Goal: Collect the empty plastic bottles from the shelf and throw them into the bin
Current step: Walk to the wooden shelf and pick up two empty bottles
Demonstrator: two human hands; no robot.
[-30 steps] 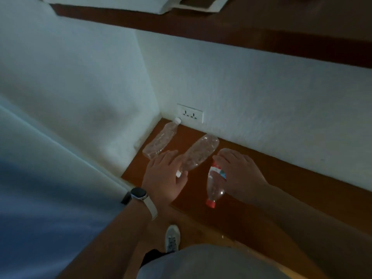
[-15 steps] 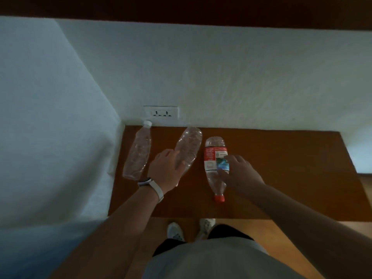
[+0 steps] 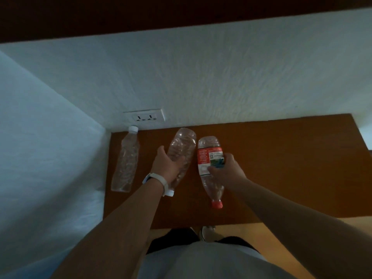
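Three empty plastic bottles lie on a brown wooden shelf [image 3: 281, 168]. A clear crumpled bottle with a white cap [image 3: 125, 164] lies at the far left, beside the side wall, untouched. My left hand [image 3: 166, 168] wraps around the middle clear bottle [image 3: 183, 148], whose white cap pokes out by my wrist. My right hand [image 3: 226, 172] grips the red-labelled bottle [image 3: 208, 158] at its label; its red cap points toward me. No bin is in view.
A white wall socket [image 3: 146, 116] sits just above the shelf's back left corner. White walls close the shelf at the back and left. A dark wooden shelf [image 3: 141, 15] overhangs above. My shoes [image 3: 207, 232] stand on the floor below the shelf's front edge.
Both hands have closed around their bottles: the left around the middle clear one, the right around the red-labelled one. The view has swung to face the shelf squarely.
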